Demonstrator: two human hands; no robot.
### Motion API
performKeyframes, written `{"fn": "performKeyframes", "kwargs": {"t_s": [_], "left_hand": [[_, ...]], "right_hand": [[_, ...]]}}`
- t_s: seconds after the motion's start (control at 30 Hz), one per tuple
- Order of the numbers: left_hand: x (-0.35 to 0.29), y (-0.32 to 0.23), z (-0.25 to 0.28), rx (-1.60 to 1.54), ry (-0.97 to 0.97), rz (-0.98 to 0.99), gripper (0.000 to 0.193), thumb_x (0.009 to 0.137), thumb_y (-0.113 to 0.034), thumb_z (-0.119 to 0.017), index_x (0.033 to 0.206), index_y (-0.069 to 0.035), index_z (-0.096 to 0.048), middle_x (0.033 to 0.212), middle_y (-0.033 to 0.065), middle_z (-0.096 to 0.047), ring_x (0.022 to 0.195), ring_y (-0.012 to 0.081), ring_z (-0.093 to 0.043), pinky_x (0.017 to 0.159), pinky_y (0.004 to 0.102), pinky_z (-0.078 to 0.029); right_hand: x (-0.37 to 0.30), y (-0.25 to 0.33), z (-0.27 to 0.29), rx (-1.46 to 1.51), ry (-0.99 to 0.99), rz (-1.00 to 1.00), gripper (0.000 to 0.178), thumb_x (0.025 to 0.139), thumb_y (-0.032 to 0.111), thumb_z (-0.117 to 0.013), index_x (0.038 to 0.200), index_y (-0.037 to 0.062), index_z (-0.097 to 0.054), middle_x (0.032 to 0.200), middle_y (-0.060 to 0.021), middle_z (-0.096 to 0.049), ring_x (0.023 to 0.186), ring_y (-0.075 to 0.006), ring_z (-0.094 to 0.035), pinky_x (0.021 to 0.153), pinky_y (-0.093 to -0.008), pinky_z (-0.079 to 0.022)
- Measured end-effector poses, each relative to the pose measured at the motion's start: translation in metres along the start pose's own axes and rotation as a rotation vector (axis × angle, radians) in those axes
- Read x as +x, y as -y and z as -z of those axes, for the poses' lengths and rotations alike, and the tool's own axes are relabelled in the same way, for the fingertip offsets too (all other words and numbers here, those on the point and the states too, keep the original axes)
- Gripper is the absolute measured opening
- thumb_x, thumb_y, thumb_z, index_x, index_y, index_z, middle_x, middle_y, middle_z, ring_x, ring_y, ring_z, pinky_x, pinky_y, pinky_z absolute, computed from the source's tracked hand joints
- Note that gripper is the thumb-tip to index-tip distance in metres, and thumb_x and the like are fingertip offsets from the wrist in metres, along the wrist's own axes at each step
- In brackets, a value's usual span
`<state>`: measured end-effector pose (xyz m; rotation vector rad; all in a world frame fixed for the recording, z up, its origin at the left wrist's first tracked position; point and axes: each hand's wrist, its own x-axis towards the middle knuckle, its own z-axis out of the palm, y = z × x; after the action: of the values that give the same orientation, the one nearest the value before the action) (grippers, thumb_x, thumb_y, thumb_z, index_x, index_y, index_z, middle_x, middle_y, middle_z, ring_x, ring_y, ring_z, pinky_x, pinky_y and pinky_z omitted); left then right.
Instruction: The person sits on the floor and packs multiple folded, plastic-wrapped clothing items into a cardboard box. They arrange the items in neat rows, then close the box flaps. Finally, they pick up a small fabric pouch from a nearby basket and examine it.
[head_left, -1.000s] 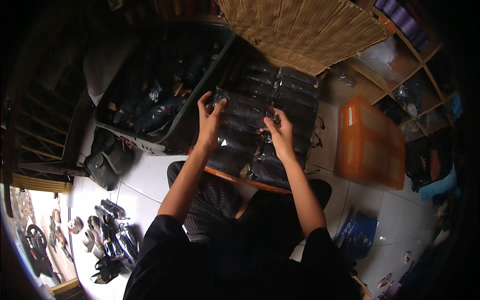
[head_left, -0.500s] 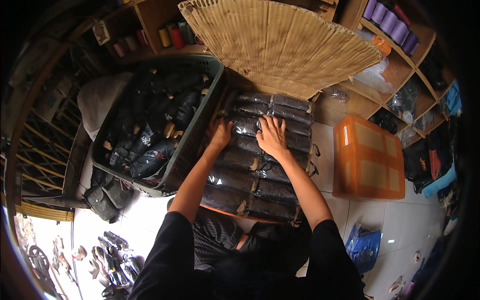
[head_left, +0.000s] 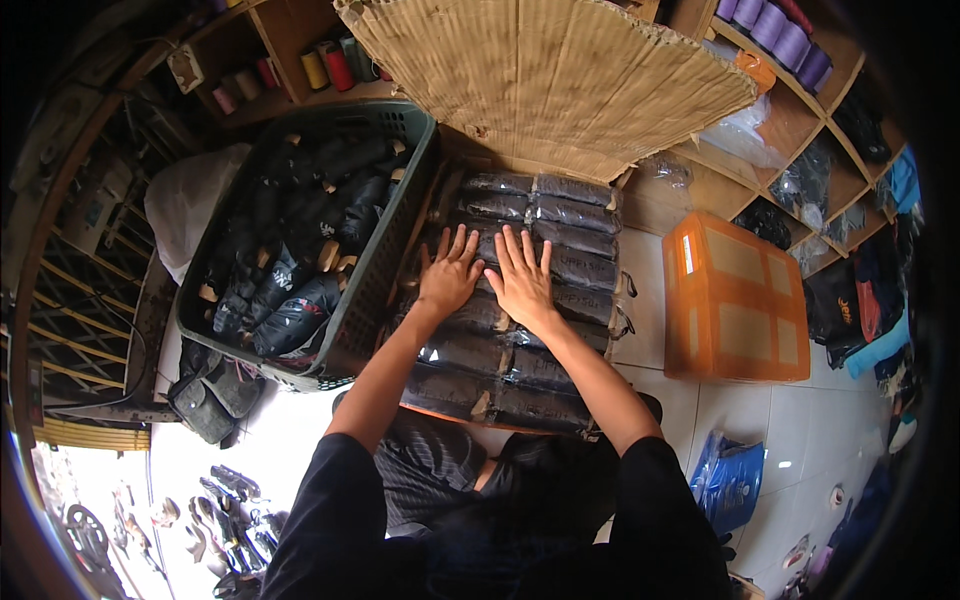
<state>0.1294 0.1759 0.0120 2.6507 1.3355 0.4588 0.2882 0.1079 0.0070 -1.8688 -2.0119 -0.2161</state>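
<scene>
My left hand (head_left: 449, 278) lies flat with fingers spread on two columns of dark rolled bundles (head_left: 540, 408) in clear plastic, which look like folded umbrellas. Close beside it, my right hand (head_left: 524, 280) also rests palm down, fingers stretched out, on the same layer. Neither hand holds anything. The bundles fill an open carton standing in front of my lap; its big cardboard flap (head_left: 550, 90) is raised at the far side. Thin dark loops (head_left: 626, 284) stick out at the right edge of the layer.
Left of the carton stands a dark green plastic basket (head_left: 432, 150) full of black folded umbrellas with wooden ends. An orange-taped box (head_left: 737, 300) sits on the floor to the right, near a blue plastic package (head_left: 727, 482). Shelves hold thread spools (head_left: 775, 42) and plastic bags.
My left hand has moved from the carton's left edge onto the bundles, next to my right hand. The right hand has shifted slightly left, its fingers now straighter. The view has shifted slightly.
</scene>
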Motion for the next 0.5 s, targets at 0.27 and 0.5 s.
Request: {"fn": "performKeyframes", "kwargs": {"t_s": [0.27, 0.5], "left_hand": [[-0.001, -0.005, -0.013, 0.095, 0.034, 0.048, 0.057, 0.1, -0.042, -0.039, 0.15, -0.016, -0.033, 0.158, 0.0076, -0.027, 0.145, 0.0322, -0.025, 0.111, 0.0672, -0.018], [-0.002, -0.007, -0.005, 0.057, 0.014, 0.035, 0.057, 0.1, -0.042, -0.039, 0.151, -0.017, -0.031, 0.159, 0.0103, -0.025, 0.145, 0.0363, -0.024, 0.111, 0.0668, -0.019]], "right_hand": [[-0.008, 0.008, 0.0, -0.012, 0.051, -0.259, 0.083, 0.094, 0.058, -0.044, 0.147, -0.005, -0.031, 0.155, -0.0204, -0.029, 0.147, -0.0367, -0.015, 0.115, -0.0628, 0.002], [-0.008, 0.012, 0.004, -0.027, 0.108, -0.334, 0.084, 0.095, 0.058, -0.042, 0.15, -0.0018, -0.025, 0.157, -0.0185, -0.024, 0.147, -0.0392, -0.011, 0.111, -0.0698, 0.003]]}}
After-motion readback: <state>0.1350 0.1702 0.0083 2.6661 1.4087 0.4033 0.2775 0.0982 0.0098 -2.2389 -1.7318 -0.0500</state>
